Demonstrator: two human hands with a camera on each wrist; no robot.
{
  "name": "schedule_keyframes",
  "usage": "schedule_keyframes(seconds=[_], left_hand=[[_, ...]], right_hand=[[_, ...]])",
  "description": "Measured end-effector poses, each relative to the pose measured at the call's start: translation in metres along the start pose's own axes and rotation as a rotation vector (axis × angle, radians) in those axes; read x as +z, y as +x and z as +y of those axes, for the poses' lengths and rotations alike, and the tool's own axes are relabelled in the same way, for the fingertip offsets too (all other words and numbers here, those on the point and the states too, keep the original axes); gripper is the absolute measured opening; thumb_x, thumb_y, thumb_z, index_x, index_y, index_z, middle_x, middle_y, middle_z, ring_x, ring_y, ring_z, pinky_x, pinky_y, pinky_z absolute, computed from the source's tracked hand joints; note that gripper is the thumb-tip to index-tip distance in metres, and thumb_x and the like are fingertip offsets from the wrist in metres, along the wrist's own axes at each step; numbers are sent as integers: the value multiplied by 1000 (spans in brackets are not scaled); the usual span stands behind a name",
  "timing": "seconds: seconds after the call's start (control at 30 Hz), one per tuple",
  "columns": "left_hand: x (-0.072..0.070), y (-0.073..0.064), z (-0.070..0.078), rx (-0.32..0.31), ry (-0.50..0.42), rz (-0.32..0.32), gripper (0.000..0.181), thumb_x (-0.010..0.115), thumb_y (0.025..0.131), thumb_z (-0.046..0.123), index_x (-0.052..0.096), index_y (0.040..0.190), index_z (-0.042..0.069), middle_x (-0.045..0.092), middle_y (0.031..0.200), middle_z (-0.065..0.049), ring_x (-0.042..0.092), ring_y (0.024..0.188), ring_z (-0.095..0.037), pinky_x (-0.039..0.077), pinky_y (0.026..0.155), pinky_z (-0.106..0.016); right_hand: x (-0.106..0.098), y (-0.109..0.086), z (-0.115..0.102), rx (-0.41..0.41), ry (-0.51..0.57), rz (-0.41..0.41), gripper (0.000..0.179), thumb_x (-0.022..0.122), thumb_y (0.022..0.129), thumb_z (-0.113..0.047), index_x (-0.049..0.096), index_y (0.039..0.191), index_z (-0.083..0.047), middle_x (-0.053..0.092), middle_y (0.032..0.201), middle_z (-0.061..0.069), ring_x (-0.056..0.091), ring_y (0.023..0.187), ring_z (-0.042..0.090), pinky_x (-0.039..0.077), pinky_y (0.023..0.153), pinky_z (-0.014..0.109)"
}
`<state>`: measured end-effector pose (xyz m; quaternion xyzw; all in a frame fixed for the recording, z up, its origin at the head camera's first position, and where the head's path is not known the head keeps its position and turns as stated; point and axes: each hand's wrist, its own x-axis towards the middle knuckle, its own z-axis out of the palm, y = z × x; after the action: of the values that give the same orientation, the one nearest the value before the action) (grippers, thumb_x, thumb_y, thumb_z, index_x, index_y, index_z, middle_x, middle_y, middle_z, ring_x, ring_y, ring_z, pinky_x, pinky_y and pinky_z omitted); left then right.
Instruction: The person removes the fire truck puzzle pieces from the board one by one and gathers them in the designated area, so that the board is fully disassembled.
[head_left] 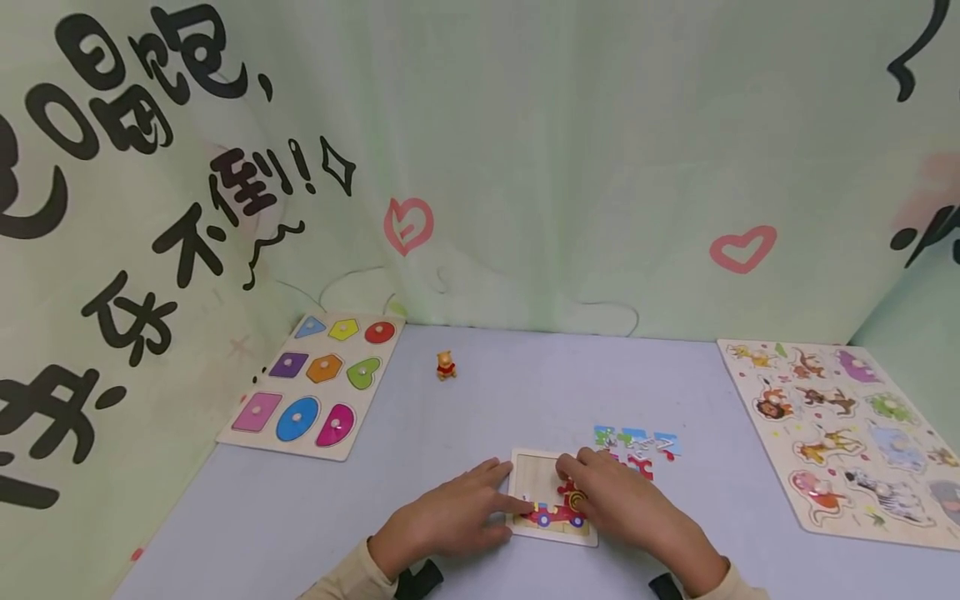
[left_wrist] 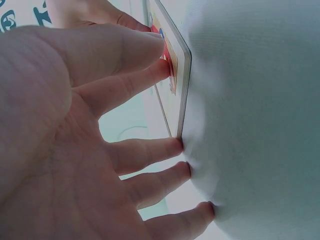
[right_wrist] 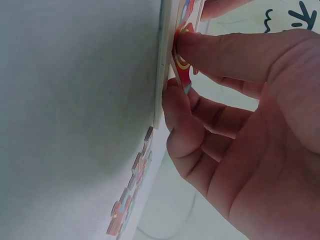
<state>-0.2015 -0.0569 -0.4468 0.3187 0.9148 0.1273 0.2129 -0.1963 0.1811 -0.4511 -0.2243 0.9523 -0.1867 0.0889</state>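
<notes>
A small wooden jigsaw tray [head_left: 552, 540] lies on the table, its lower part filled with pieces showing a red vehicle [head_left: 546, 515]. My left hand [head_left: 465, 510] is at its left side with fingers extended. In the left wrist view one fingertip [left_wrist: 162, 69] presses the pieces while others touch the tray's edge and the table. My right hand [head_left: 618, 498] pinches a red puzzle piece [head_left: 572, 497] with a yellow ring between thumb and fingers. That piece [right_wrist: 184, 75] sits tilted over the tray in the right wrist view; its lower edge is partly hidden.
Loose jigsaw pieces [head_left: 634, 439] lie beyond the right hand. A shape board [head_left: 337, 450] lies at the left, an animal board [head_left: 787, 467] at the right. A small bear figurine [head_left: 446, 365] stands near the back curtain [head_left: 555, 208].
</notes>
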Motion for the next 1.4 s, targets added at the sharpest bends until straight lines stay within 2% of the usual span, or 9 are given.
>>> schedule_keyframes(seconds=[0.27, 0.5, 0.67, 0.83, 0.97, 1.13, 1.3, 1.4], left_hand=[[1, 0, 1, -6, 4, 7, 39, 75, 94, 31, 69, 132, 38, 45, 158, -2, 34, 149, -26, 42, 112, -48], [1, -1, 1, -12, -1, 5, 39, 75, 94, 31, 69, 132, 39, 44, 158, -2, 34, 149, -26, 41, 113, -48], [1, -1, 1, -9, -6, 5, 39, 75, 94, 30, 70, 132, 38, 44, 158, -2, 34, 149, -27, 41, 113, -48], [0, -2, 1, -11, -7, 2, 39, 75, 94, 30, 69, 132, 38, 44, 158, -2, 34, 149, -27, 41, 113, -49], [0, -2, 1, -23, -17, 3, 40, 74, 95, 28, 69, 133, 39, 43, 159, -1, 33, 149, -26, 40, 113, -49], [1, -3, 2, -42, -26, 6, 40, 74, 95, 28, 68, 133, 41, 42, 159, 0, 32, 150, -25, 41, 113, -50], [1, -2, 2, -50, -25, 4, 40, 74, 94, 29, 68, 132, 41, 42, 159, 1, 32, 150, -25, 41, 112, -50], [1, -2, 3, -53, -26, 4, 40, 74, 94, 30, 68, 132, 41, 42, 159, 1, 32, 150, -26, 40, 113, -51]], right_hand=[[0, 1, 1, 16, 37, -1, 29, 79, 86, -7, 62, 107, -18, 53, 84, -7, 51, 70, 11, 46, 58, 26], [-5, 0, 6, -63, 124, -2, 23, 72, 91, -2, 56, 96, -19, 51, 77, -10, 49, 68, 8, 42, 58, 25], [-8, 1, 11, -117, 207, -18, 21, 69, 93, -1, 57, 96, -18, 50, 75, -10, 48, 69, 6, 42, 58, 24], [-18, 0, 22, -133, 212, 29, 20, 66, 95, 0, 57, 95, -18, 46, 70, -10, 44, 63, 3, 39, 55, 23], [-36, -6, 42, -82, 173, 71, 18, 66, 95, 0, 57, 95, -15, 46, 68, -9, 43, 60, 4, 38, 53, 23], [-55, -19, 77, 56, 129, 74, 17, 64, 91, 4, 56, 96, -11, 45, 67, -3, 42, 59, 10, 35, 52, 25], [-59, -28, 104, 159, 131, 15, 21, 62, 87, 6, 52, 93, -11, 44, 66, -1, 42, 60, 14, 32, 54, 27], [-56, -28, 111, 175, 125, 6, 23, 61, 84, 8, 52, 92, -11, 44, 66, -1, 42, 60, 15, 33, 55, 28]])
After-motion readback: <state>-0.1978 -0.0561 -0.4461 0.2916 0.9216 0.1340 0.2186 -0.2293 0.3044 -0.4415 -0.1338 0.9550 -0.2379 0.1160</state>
